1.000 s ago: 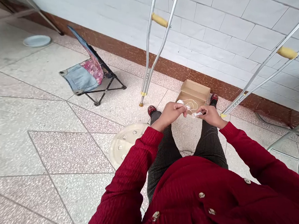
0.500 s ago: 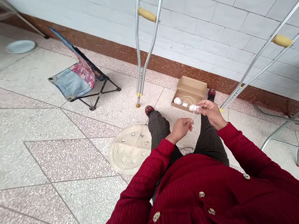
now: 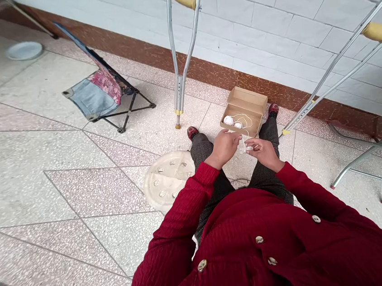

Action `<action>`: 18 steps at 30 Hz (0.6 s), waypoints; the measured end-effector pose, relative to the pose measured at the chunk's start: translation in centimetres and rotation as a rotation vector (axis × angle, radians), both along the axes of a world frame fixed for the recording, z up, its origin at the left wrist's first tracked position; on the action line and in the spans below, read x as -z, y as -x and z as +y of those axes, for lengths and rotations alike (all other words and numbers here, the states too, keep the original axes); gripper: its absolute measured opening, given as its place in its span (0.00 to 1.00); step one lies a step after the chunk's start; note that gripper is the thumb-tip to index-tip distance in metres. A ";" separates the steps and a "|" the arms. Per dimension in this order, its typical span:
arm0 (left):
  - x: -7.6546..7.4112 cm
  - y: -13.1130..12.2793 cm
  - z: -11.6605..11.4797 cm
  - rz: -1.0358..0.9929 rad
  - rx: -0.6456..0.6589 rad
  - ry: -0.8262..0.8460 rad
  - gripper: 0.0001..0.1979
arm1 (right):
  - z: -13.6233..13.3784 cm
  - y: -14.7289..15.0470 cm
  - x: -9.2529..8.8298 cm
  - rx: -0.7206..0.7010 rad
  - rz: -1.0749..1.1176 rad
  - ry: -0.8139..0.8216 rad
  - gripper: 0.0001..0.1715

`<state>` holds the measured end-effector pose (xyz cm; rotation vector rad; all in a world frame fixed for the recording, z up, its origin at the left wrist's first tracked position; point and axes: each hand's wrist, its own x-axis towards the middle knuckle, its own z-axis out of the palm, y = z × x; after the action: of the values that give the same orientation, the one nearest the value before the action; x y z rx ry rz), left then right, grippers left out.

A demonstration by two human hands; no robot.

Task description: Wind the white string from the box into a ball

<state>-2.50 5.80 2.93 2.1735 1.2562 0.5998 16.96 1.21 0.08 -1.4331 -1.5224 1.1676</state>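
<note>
Between my knees, my right hand pinches a small white yarn piece, partly covered by the fingers. My left hand is close beside it, fingers closed around a white yarn strand that runs between the two hands. Just beyond them an open cardboard box rests on the floor. Inside it lie a white yarn ball and a smaller white yarn ball, with loose strands looping over the box's bottom and toward my hands.
Metal crutches lean on the tiled wall, one crutch left of the box and another crutch at the right. A folding chair stands at the left. A round, holed pale disc lies by my left leg. Metal chair legs are at the right.
My left hand has risen and moved forward, beside the yarn piece. My right hand has drawn the piece slightly down and left, away from the box. The view has shifted a little.
</note>
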 end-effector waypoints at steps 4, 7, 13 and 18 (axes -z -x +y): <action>1.6 -0.6 -0.3 -0.146 -0.063 0.221 0.17 | -0.4 0.3 -1.8 0.018 0.434 0.247 0.30; 3.0 -1.5 -1.9 -0.191 -0.014 0.337 0.16 | 0.6 -0.1 -2.4 0.097 0.537 0.294 0.33; 3.8 -2.1 -4.5 -0.274 0.135 0.470 0.17 | 3.5 -1.7 -0.6 0.190 0.181 0.039 0.20; 2.7 -1.1 -3.7 -0.266 0.143 0.439 0.17 | 2.5 -2.5 0.8 0.081 -0.441 -0.188 0.10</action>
<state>-1.41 2.10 0.26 1.7373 0.9741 0.4816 19.42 3.68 -0.74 -1.6755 -1.7943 0.6628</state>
